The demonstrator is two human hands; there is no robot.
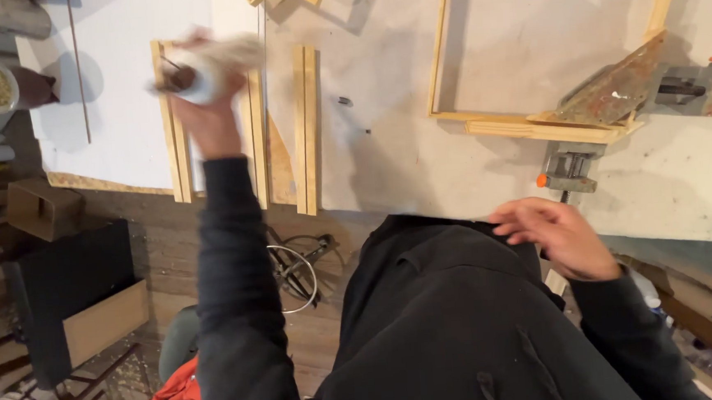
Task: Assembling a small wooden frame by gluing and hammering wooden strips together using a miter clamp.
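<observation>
Dark sleeves nearest; right hand [558,237] hangs loosely spread, holding nothing, by the tabletop [701,179] edge. Left hand [205,90] grips a blurred pale tube [200,74] above loose wooden strips [306,129]. Beyond, one frame [544,48] sits clamped, already joined.

Bench [419,155] w/ pale, stained top is carrying wooden strips [306,129] lying side by side, a rectangular wooden frame [532,123], a corner clamp [613,98] & white sheet [119,91].
</observation>
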